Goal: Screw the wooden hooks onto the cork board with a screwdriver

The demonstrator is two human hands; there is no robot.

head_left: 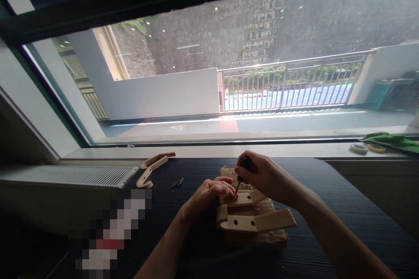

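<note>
In my right hand [258,170] is a screwdriver [241,178], gripped by its black handle. Its shaft slants down to a hole in a pale wooden hook [243,199]; whether a screw sits there is too small to tell. My left hand [212,191] closes over the curled end of that hook, fingertips beside the driver's tip. Nearer to me, a second wooden hook [275,221] with two dark holes lies across the same rough wooden board [252,239]. Part of the upper hook is hidden by my right hand.
Two more curved wooden pieces [152,172] lie at the table's far left, with several screws [177,182] nearby. A radiator [68,176] stands left of the dark table [327,226]. Tape rolls [358,149] and a green cloth [389,140] are on the windowsill.
</note>
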